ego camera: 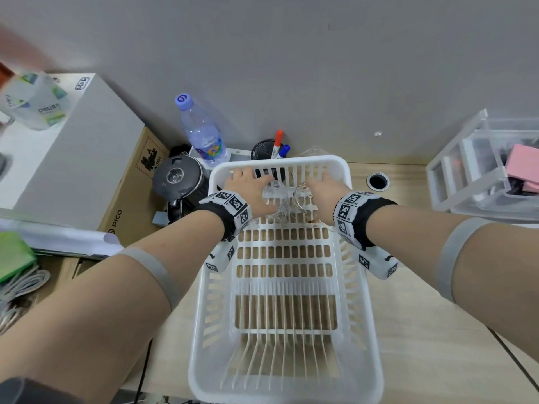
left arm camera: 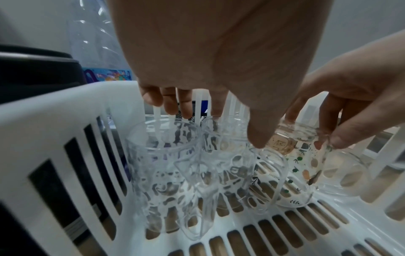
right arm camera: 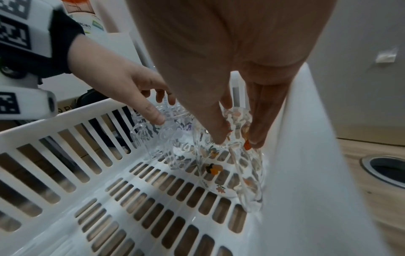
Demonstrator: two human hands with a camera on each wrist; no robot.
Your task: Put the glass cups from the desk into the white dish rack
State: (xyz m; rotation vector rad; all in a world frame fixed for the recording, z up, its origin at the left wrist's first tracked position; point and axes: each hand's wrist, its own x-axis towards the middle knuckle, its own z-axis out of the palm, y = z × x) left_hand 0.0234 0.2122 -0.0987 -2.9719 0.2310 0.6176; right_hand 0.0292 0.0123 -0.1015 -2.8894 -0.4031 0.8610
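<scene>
The white dish rack (ego camera: 284,371) lies lengthwise on the desk. Glass cups stand upright, close together, at its far end. My left hand (ego camera: 250,185) hovers over a clear cup with a handle (left arm camera: 162,173). Its fingers (left arm camera: 153,97) are spread and nearly straight just above the rims, and the thumb tip is near the rim of a second clear cup (left arm camera: 230,155). My right hand (right arm camera: 236,140) pinches the rim of a flower-printed cup (right arm camera: 217,166) between thumb and fingers. That cup stands on the rack floor by the right wall (right arm camera: 306,155).
Behind the rack are a water bottle (ego camera: 202,132), a black mesh pen holder (ego camera: 264,153) and a black kettle (ego camera: 178,179). Boxes (ego camera: 75,158) stand at the left. A clear drawer organiser (ego camera: 490,167) and a cable hole (ego camera: 378,181) lie to the right.
</scene>
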